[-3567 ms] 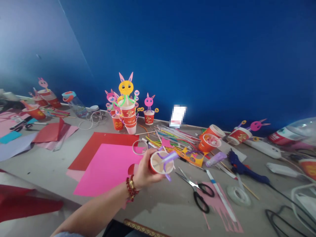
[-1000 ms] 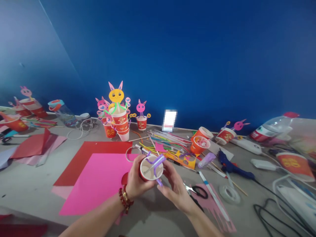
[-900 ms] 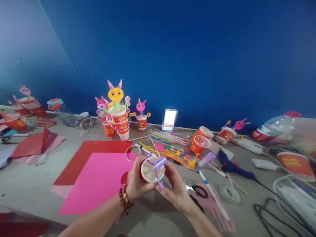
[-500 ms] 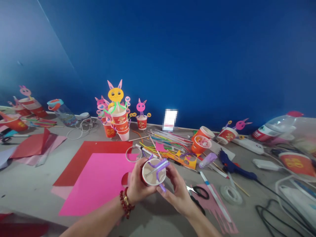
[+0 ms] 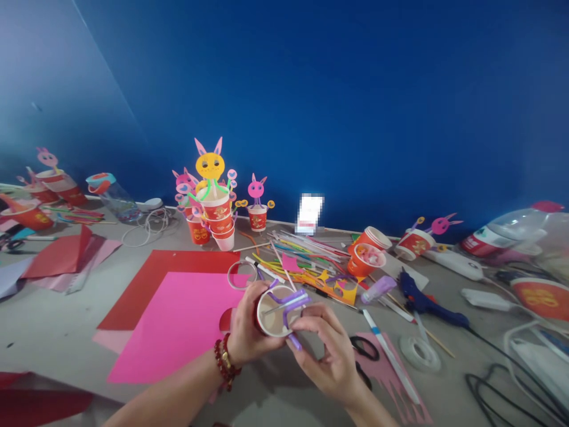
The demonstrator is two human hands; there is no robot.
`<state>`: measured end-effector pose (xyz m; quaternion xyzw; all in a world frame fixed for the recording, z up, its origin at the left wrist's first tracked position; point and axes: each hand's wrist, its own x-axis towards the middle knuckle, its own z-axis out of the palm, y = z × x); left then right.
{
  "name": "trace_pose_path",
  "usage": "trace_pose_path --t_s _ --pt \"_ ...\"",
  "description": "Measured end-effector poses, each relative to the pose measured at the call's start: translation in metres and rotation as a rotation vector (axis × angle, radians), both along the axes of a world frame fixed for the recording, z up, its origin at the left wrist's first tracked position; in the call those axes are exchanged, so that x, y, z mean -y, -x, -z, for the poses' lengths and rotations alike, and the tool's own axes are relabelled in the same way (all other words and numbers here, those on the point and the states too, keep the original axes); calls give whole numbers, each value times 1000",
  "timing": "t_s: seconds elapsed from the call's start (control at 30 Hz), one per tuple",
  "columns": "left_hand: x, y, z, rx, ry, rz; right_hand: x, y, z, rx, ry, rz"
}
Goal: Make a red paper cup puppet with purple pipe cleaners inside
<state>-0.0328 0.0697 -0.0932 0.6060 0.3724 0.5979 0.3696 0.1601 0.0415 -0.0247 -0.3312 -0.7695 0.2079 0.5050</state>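
My left hand, with a beaded bracelet at the wrist, is wrapped round a paper cup whose open mouth tilts toward me. Purple pipe cleaners stand in the cup and bend over its rim, along with a pale straight stick. At the cup's right side, my right hand pinches a purple pipe cleaner at the rim, its index finger inside the edge and its thumb outside. Whether the fingertips also press on the cup wall I cannot tell.
Pink paper lies left of the cup. Scissors, a marker, a tape roll and a blue glue gun lie to the right. Decorated cups and loose pipe cleaners are behind.
My right index finger has moved from outside the cup to its inner rim, closing on the purple pipe cleaner with the thumb. The left hand keeps its hold on the cup.
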Motion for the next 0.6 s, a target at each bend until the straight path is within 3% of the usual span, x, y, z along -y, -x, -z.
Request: trace_pose_path --t_s 0.17,0.6 --pt "1 0 -5 -108 -113 26 -3 0 -4 -11 24 -35" --pt "-5 -4 -15 -251 -351 -93 -3 0 -5 -36 29 -64"
